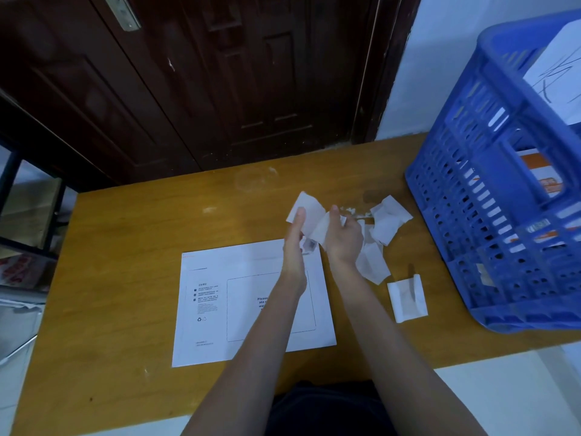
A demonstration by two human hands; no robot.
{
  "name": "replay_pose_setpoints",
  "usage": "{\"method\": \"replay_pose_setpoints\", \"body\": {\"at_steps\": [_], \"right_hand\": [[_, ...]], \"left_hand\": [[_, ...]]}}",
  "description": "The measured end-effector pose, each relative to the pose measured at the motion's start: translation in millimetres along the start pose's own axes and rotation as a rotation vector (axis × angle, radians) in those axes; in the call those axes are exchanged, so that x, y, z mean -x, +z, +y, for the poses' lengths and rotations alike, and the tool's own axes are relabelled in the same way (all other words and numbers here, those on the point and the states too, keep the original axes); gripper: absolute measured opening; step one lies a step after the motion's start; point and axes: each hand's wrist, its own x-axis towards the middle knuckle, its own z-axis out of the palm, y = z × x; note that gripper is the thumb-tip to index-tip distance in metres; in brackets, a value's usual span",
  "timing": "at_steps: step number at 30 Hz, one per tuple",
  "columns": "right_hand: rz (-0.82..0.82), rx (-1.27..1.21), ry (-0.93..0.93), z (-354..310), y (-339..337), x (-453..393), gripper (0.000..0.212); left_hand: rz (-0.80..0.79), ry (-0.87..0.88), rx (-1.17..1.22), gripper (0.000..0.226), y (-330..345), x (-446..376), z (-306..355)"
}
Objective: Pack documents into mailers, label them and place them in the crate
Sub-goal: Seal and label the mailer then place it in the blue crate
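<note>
A white mailer (220,306) lies flat on the wooden table (125,247), printed side up. Above its far right corner both hands hold a white label sheet (309,212). My left hand (295,237) pinches its left edge with the thumb on top. My right hand (342,237) grips its right part, where the paper curls. A blue plastic crate (503,215) stands at the right with mailers inside, one white (559,70) and one with orange print.
Several loose white backing papers (386,225) lie just right of my hands, and one more folded piece (407,297) lies nearer the front. A dark wooden door stands behind the table. Shelving with boxes is at the far left.
</note>
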Motion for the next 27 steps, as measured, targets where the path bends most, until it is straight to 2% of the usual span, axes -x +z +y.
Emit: {"method": "replay_pose_setpoints", "body": {"at_steps": [3,7,10,16,20,22,24,27], "right_hand": [[0.002,0.032,0.012,1.9,2.2,2.3,0.045],[-0.025,0.007,-0.027,3.7,3.0,2.4,0.04],[-0.088,-0.013,-0.004,2.8,1.4,-0.9,0.035],[-0.166,-0.018,0.04,5.8,0.2,-2.4,0.04],[-0.2,-0.038,0.074,9.6,-4.3,-5.1,0.036],[-0.206,-0.064,0.07,12.3,-7.2,-9.3,0.041],[-0.264,-0.032,0.054,11.8,-11.1,-10.4,0.041],[-0.402,-0.071,0.132,4.6,-13.6,-8.1,0.026]], "left_hand": [[-0.093,0.013,-0.187,0.047,5.2,-2.2,-3.7],[0.07,-0.018,-0.238,0.043,2.7,-14.2,-4.0],[0.103,-0.08,-0.236,0.045,0.3,-20.4,-3.0],[0.104,-0.112,-0.029,0.045,-10.1,-28.7,-8.6],[0.079,-0.114,0.148,0.033,-18.7,-30.7,-4.9],[0.112,-0.121,0.238,0.028,-24.6,-35.5,1.1],[0.125,-0.1,0.235,0.032,-28.9,-39.7,6.7],[0.072,-0.045,0.181,0.048,-28.1,-39.4,13.8]]}}
